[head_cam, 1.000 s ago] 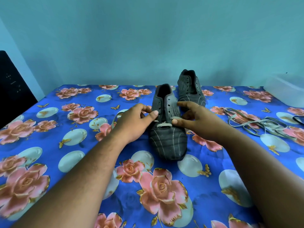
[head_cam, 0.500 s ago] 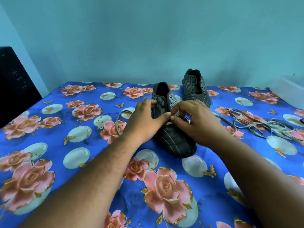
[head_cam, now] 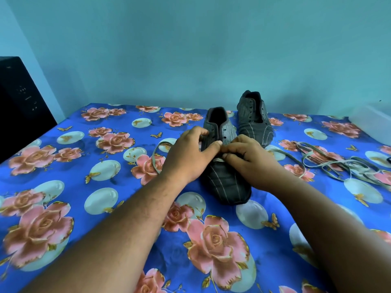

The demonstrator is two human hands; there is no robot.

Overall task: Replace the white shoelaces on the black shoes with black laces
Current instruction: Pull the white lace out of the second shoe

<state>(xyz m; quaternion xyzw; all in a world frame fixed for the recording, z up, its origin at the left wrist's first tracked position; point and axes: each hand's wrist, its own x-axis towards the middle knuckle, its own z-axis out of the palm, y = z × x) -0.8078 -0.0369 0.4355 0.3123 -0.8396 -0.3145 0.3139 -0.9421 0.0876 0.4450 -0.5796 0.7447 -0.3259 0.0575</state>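
The near black shoe (head_cam: 227, 187) lies toe toward me on the flowered cloth, with a white lace (head_cam: 219, 160) across its lowest eyelets. That lace's ends trail off to the left (head_cam: 157, 159) and to the right (head_cam: 284, 155). My left hand (head_cam: 188, 157) grips the shoe's left eyelet flap, thumb pressed toward the middle. My right hand (head_cam: 250, 160) has curled fingers that pinch the lace at the shoe's middle; the pinch itself is partly hidden. The second black shoe (head_cam: 254, 121) stands behind, unlaced.
A loose pile of white laces (head_cam: 340, 166) lies on the blue cloth (head_cam: 105, 208) at the right. A pale plastic box (head_cam: 372, 121) sits at the far right, a black box (head_cam: 19, 102) at the left edge. The wall is close behind the shoes.
Both hands have closed in from the shoe's sides to its middle, thumbs meeting over the lace. The near shoe has turned slightly.
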